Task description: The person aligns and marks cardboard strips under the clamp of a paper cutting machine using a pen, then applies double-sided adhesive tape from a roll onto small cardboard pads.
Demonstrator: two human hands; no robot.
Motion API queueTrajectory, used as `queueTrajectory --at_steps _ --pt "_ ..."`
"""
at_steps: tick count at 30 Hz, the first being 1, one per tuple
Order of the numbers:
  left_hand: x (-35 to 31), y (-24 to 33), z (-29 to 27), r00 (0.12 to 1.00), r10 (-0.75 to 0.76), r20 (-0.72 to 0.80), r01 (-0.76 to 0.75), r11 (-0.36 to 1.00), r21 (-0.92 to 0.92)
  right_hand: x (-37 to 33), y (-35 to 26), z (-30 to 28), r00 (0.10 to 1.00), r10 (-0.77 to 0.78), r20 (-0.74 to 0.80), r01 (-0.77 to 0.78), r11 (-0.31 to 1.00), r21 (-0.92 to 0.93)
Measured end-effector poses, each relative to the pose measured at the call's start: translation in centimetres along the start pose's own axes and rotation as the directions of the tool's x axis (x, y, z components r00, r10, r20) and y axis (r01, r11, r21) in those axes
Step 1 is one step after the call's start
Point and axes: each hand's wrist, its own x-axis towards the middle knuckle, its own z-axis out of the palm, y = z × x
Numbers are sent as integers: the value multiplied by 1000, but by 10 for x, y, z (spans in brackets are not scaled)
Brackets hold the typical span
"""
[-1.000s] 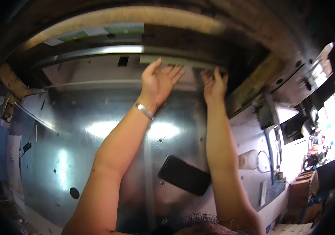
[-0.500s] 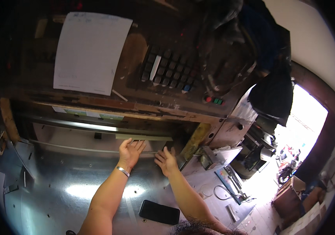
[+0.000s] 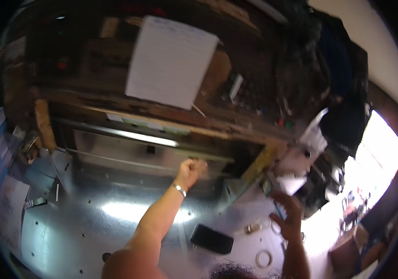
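Note:
My left hand (image 3: pixel 191 172), with a silver band at the wrist, is at the long slot of the machine. Its fingers are smeared by motion, so I cannot tell if they grip anything. Just behind them, a pale strip (image 3: pixel 213 158) lies along the slot, partly hidden. Off to the right, my right hand (image 3: pixel 292 216) is raised over the side of the metal table (image 3: pixel 129 232), its fingers apart and nothing seen in them. A blue flat thing (image 3: pixel 280 210) shows between its thumb and fingers, blurred, and I cannot tell whether they touch.
A black phone (image 3: pixel 212 239) lies on the table between my forearms, with a tape-like ring (image 3: pixel 264 258) to its right. Above the slot, a written paper sheet (image 3: pixel 171 63) rests on the dark machine beside a keypad (image 3: pixel 254 93). More papers (image 3: pixel 10 209) are at the left.
My right hand has moved away from the slot, to the right. The left hand stays at the slot, its fingers now blurred. The whole view has shifted, with the machine further right.

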Motion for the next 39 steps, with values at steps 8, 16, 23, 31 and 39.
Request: queueTrajectory --at_steps 8,16,23,31,39 --pt "-15 -17 68 968 88 -234 -54 987 149 5 -19 -95 959 29 -282 -10 998 69" --pt "-35 -6 43 981 57 -185 -32 990 135 52 -6 -159 919 -57 -390 -97 927 -362" --pt "-28 -9 46 978 39 -206 -9 989 144 215 49 -317 809 -352 -471 38 830 -556" --pt "-27 -10 60 957 87 -277 -37 983 180 345 139 -418 785 -45 -618 -284 860 -424" --pt "-32 -13 53 968 62 -241 -15 982 189 376 179 -492 873 273 -405 -284 958 35"
